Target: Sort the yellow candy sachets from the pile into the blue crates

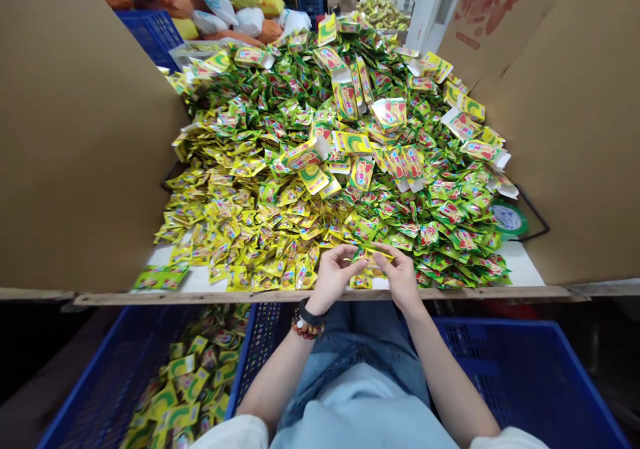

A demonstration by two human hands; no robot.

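Observation:
Near the table's front edge, my left hand [332,278] and my right hand [401,277] face each other with fingers bent. Between them are small yellow-and-green sachets [371,257], gripped at the left end by one hand and at the right end by the other. How many sachets are held is hard to make out. Just beyond my fingers rises a big heap of loose sachets, mostly yellow ones [260,229] on the left and green ones [440,229] on the right. Small printed cartons [353,142], some with open flaps, lie on top of the heap.
Tall cardboard walls [85,136] [565,149] flank the heap. Below the table, a blue crate [95,382] at left holds filled cartons [175,396]; another blue crate [530,382] stands at right. A green tape roll [510,219] lies by the right wall. Sacks [250,19] are piled behind.

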